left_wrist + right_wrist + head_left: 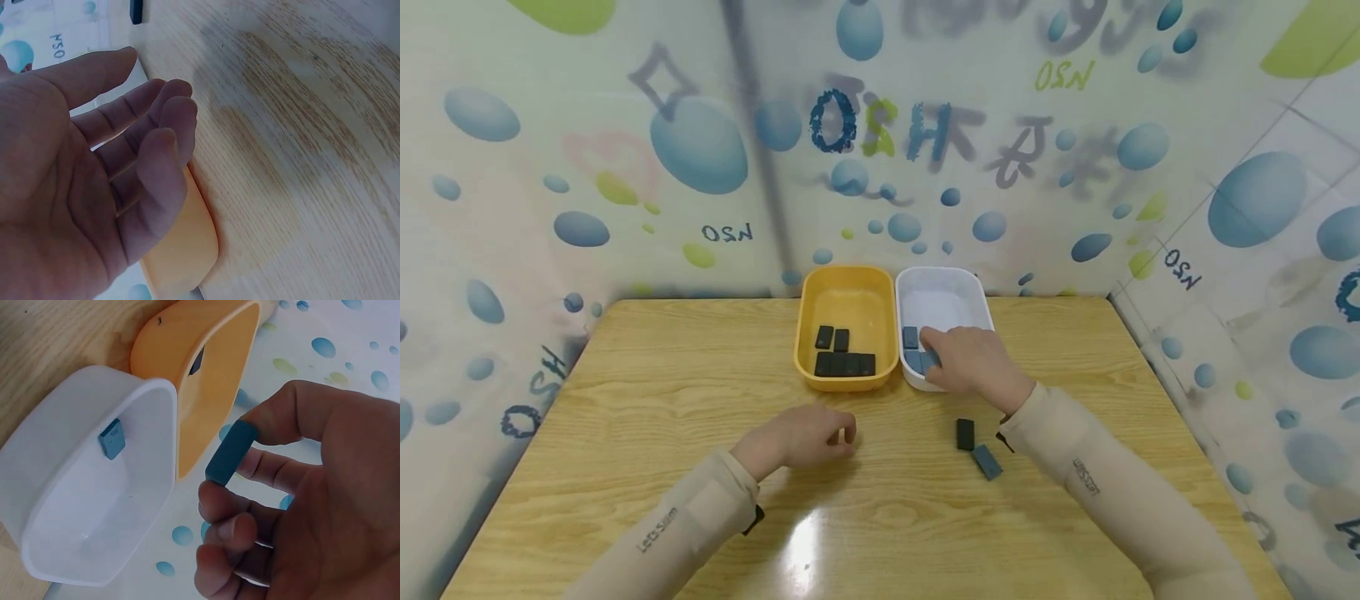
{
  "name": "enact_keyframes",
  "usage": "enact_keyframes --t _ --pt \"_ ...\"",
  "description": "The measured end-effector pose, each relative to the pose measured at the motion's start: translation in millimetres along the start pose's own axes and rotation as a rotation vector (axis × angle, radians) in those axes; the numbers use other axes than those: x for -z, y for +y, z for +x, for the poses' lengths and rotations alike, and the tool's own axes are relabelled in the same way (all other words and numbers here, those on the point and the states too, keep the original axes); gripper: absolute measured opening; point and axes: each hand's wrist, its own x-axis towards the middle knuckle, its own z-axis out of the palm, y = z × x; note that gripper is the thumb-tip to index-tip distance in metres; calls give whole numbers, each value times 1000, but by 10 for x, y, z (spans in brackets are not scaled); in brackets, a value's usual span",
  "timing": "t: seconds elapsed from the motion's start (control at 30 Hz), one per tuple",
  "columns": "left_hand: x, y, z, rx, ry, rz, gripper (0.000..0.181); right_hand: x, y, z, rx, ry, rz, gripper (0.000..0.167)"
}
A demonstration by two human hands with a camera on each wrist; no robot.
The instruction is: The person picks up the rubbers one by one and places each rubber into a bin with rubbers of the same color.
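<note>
My right hand point(966, 358) is over the near side of the white tub point(943, 287), pinching a small blue rectangular block point(231, 452) between thumb and fingertips. Inside that tub lie a few similar blue blocks point(910, 337), partly hidden by the hand. My left hand point(801, 437) hovers above the table in front of the yellow tub point(850, 287), its fingers loosely bent and holding nothing. Several black blocks point(845, 365) lie in the yellow tub, most of them in a row along its near end.
On the wooden table point(700, 367), a black block point(965, 434) and a blue block point(987, 462) lie near the right forearm. Both tubs stand side by side at the table's back edge, against a patterned wall covering point(700, 242).
</note>
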Motion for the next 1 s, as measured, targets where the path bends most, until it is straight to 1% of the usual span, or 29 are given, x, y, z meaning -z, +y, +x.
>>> enact_keyframes --t 0.37,0.5,0.57,0.8,1.0 --pt "-12 -10 -2 9 -2 -4 13 134 137 264 -46 -96 51 25" --pt "-7 -5 -8 18 -2 -12 12 171 192 367 -70 -149 51 28" --pt "-7 -5 -8 21 -4 -14 11 187 221 414 -74 -163 49 29" --pt "-7 -14 -13 28 -10 -22 11 243 300 545 -99 -209 82 27" --pt "-11 -13 -18 23 -6 -28 11 277 344 648 -127 -266 68 26"
